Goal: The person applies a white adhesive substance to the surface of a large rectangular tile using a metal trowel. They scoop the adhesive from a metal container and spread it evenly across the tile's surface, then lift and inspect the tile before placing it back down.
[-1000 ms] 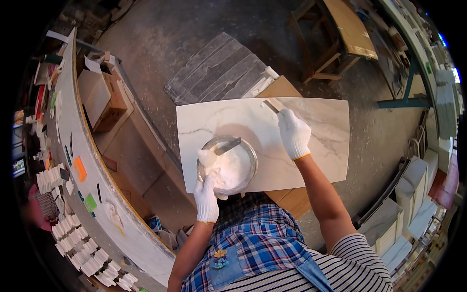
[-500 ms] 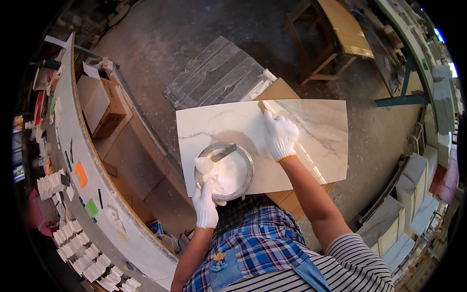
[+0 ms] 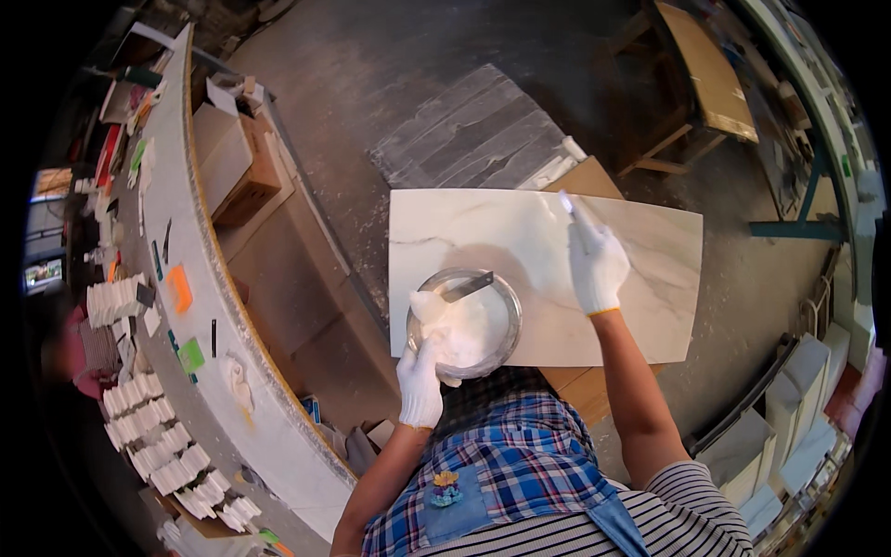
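My left hand (image 3: 422,381), in a white knit glove, is closed on the near-left rim of a round metal bowl (image 3: 511,325). White material (image 3: 469,332) fills the bowl; whether powder or paste, I cannot tell. A dark flat blade (image 3: 469,287) leans in it beside a white lump (image 3: 428,306) at the rim. Below the bowl lies a white slab (image 3: 650,325) with grey-gold marble veining. My right hand (image 3: 599,269), gloved alike, is over the slab's right half, closed on a thin flat piece with a bright tip (image 3: 567,201) near the far edge. Its kind is unclear.
A curved grey bench (image 3: 278,432) at the left bears an orange block (image 3: 179,289), a green piece (image 3: 191,356) and stacked white pieces. An open carton (image 3: 251,176) stands beneath. Grey slab-like sheets (image 3: 473,130) lie beyond; a wooden table (image 3: 705,74) stands far right, stacked slabs (image 3: 742,446) near right.
The whole view has swung, so the slab and bowl appear farther right. My right hand has turned and shifted slightly right over the slab. My left hand keeps its grip on the bowl.
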A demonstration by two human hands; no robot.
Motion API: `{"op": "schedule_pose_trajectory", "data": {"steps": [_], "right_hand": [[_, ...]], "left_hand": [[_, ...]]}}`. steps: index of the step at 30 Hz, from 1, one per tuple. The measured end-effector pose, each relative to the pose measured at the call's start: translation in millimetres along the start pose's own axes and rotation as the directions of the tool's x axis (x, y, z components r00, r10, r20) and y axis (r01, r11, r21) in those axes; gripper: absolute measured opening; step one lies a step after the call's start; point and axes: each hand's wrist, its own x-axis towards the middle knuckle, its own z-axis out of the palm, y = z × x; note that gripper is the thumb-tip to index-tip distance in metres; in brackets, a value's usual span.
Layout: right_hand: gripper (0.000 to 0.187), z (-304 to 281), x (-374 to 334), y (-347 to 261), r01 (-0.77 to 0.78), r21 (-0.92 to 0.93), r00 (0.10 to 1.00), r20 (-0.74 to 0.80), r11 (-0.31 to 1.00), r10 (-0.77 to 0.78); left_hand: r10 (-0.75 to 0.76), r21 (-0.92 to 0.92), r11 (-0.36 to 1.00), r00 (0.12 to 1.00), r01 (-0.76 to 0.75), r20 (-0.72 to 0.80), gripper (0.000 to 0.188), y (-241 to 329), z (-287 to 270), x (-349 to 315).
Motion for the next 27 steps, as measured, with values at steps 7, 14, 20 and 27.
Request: {"op": "schedule_pose_trajectory", "data": {"steps": [7, 14, 20, 27], "right_hand": [[0.036, -19.3, -39.5, -16.0, -0.341, 0.447, 0.939, 0.205, 0.827, 0.276], [0.037, -3.9, -102.4, -41.2, -0.432, 0.604, 0.898, 0.357, 0.670, 0.257], [0.035, 1.0, -132.9, -82.2, -0.447, 0.590, 0.869, 0.464, 0.672, 0.171], [0.019, 10.6, -146.2, -129.8, -0.399, 0.578, 0.872, 0.479, 0.712, 0.100]], "left_hand": [[-0.036, -0.043, 0.998, 0.999, 0.035, -0.032, 0.040, -8.7, -34.9, -13.5], [-0.033, -0.009, 0.999, 0.998, 0.033, -0.052, 0.043, -1.7, -66.7, -41.8], [0.005, -0.096, 0.995, 0.992, -0.017, -0.130, 0.042, 1.7, -104.8, -52.6], [-0.022, -0.193, 0.981, 0.981, -0.015, -0.191, 0.043, 3.3, -150.5, -50.9]]}}
